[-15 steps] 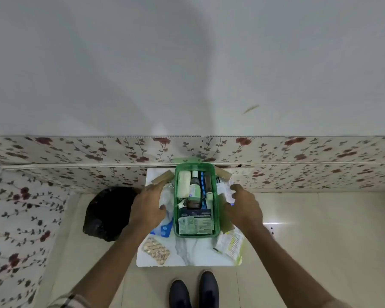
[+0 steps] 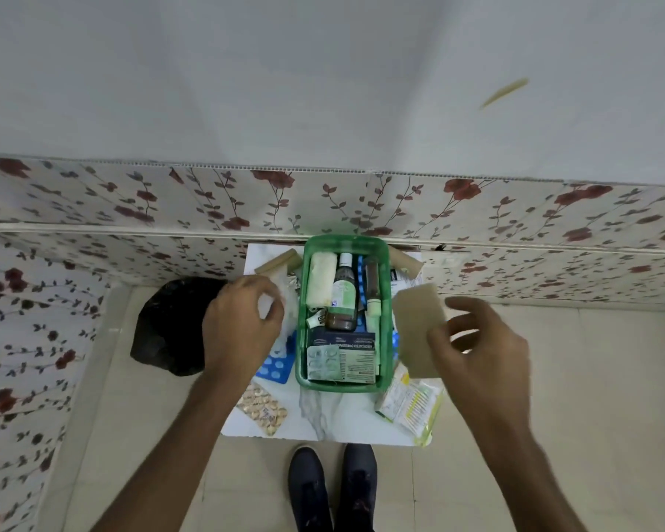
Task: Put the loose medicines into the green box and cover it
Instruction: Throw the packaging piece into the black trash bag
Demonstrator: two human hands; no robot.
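Observation:
The green box [image 2: 306, 301] stands on a small white table [image 2: 315, 424] against the flowered wall, holding bottles, a white roll, a dark carton and a blister strip. My left hand [image 2: 242, 324] is just left of the box, fingers closed on a clear white packet [image 2: 285, 297]. My right hand [image 2: 480, 355] is right of the box and holds up a flat tan pad [image 2: 417, 328]. Loose on the table lie a blue blister pack [image 2: 275, 366], an orange pill strip [image 2: 263, 410] and a yellow-green sachet pack [image 2: 409, 405].
A black bag [image 2: 169, 328] sits on the floor left of the table. Tan rolls [image 2: 279, 261] lie behind the box on both sides. My dark shoes [image 2: 333, 489] stand at the table's near edge. Tiled floor stretches to the right.
My right hand has lifted the tan pad off the table beside the box. My left hand has closed around the clear white packet on the box's left side.

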